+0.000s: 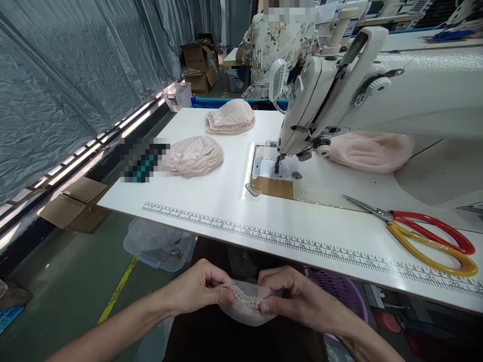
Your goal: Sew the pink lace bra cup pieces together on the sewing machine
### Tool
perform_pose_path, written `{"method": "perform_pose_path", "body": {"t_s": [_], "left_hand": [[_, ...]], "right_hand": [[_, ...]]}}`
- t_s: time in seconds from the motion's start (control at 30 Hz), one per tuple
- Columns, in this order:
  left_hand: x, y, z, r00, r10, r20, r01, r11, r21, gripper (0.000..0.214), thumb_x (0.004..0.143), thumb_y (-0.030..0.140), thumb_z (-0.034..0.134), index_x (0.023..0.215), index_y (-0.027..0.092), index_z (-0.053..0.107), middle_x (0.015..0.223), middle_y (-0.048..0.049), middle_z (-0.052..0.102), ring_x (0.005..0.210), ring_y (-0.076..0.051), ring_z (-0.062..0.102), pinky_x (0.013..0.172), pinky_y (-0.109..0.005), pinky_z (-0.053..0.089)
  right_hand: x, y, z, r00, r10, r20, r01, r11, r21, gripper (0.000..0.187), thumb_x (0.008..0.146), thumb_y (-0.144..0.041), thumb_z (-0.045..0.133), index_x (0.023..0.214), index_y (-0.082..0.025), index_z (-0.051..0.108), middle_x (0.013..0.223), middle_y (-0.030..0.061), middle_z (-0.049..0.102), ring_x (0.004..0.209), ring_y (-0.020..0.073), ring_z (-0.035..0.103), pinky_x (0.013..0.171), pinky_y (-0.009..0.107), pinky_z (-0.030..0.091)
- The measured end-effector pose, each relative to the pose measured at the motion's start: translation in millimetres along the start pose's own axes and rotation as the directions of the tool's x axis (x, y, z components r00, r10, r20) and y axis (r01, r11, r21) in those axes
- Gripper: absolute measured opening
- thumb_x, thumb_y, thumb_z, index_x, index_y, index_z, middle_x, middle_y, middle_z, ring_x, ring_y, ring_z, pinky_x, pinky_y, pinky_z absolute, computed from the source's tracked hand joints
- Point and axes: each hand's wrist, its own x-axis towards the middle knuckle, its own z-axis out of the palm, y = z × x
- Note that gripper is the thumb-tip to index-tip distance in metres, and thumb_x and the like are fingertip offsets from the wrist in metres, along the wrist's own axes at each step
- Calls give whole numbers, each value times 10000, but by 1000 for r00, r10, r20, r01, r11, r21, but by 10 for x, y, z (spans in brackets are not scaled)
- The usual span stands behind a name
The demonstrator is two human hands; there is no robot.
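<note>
Above my lap, in front of the table edge, I hold a pale, sheer fabric cup piece (247,314) with a scalloped lace trim along its top. My left hand (211,286) pinches its left end between thumb and fingers. The right end is pinched by my right hand (285,294). On the table lie two stacks of pink lace cup pieces, a nearer stack (198,157) and a farther stack (230,116). The sewing machine (313,100) stands beyond my right hand, its needle over the metal plate.
Scissors (426,236) with red and yellow handles lie at the table's right. Smooth pink fabric pieces (372,151) rest behind the needle. A clear plastic bin (160,244) and a purple basket (335,289) sit below the table edge. Another person (275,45) is across the table.
</note>
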Motion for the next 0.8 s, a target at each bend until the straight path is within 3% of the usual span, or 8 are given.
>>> {"method": "perform_pose_path", "body": {"t_s": [0.13, 0.33, 0.53, 0.8], "left_hand": [[15, 40, 25, 999, -21, 47, 19, 999, 49, 188, 758, 311, 725, 866, 164, 765, 612, 20, 565, 576, -79, 408, 576, -181, 334], [55, 86, 63, 995, -93, -20, 94, 995, 31, 91, 725, 246, 731, 765, 178, 777, 601, 8, 633, 571, -81, 476, 589, -179, 375], [41, 77, 61, 992, -124, -34, 124, 992, -17, 101, 719, 262, 737, 726, 167, 770, 572, 18, 609, 551, -71, 458, 575, -174, 367], [34, 22, -7, 990, -128, -55, 130, 991, 19, 179, 687, 333, 769, 728, 160, 769, 615, -10, 646, 607, -112, 527, 606, -205, 402]], "right_hand": [[1, -12, 20, 1000, -24, 13, 24, 1000, -14, 265, 833, -363, 668, 714, -126, 687, 713, -9, 526, 647, 107, 469, 567, 216, 328], [-43, -9, -5, 1000, -2, 10, 2, 1000, -29, 258, 851, -359, 646, 750, -125, 687, 719, -6, 537, 654, 110, 475, 574, 217, 341], [-13, 42, 13, 996, 72, -56, -76, 995, -71, 209, 714, -311, 774, 721, -139, 655, 645, -33, 533, 615, 108, 474, 553, 209, 343], [-12, 23, 14, 999, 24, -38, -27, 996, -88, 113, 801, -205, 648, 732, -120, 677, 678, -9, 579, 626, 110, 502, 569, 210, 372]]}}
